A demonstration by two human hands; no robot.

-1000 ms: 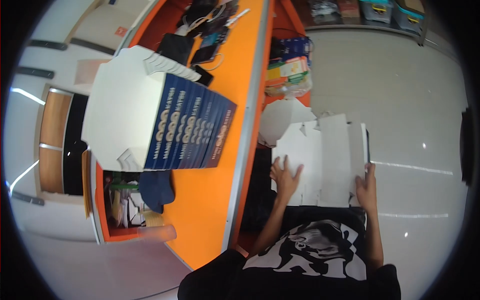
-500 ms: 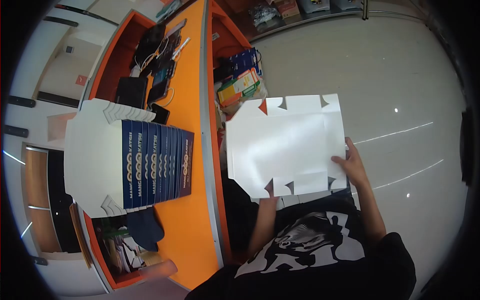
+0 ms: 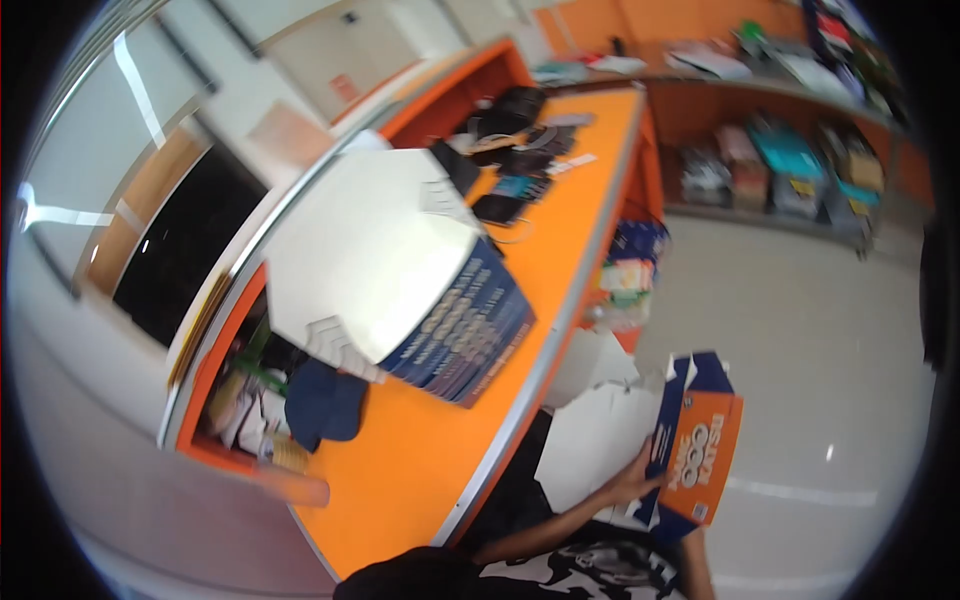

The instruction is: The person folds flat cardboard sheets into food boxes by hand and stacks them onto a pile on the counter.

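Note:
My left hand (image 3: 632,482) grips the left edge of a cardboard box piece (image 3: 705,450) with an orange printed panel and dark blue flaps. My right forearm (image 3: 697,568) rises to the lower flap, where the cardboard hides my right hand. White cardboard (image 3: 595,445) spreads left of the printed panel, above my left forearm; whether the two are joined is unclear. On the orange counter (image 3: 400,480), a stack of blue printed box pieces (image 3: 465,325) stands with its white panels fanned out to the left.
Phones (image 3: 500,208) and cables lie at the counter's far end. A dark blue cap (image 3: 325,405) is near the counter's left edge. Below the counter are packages (image 3: 628,275). Plastic bins (image 3: 790,170) stand on a low shelf at the back right.
The view has turned and shifted. The held cardboard, white side up before, now shows an orange and blue printed side lower right. My left hand has come into view; my right hand is now hidden.

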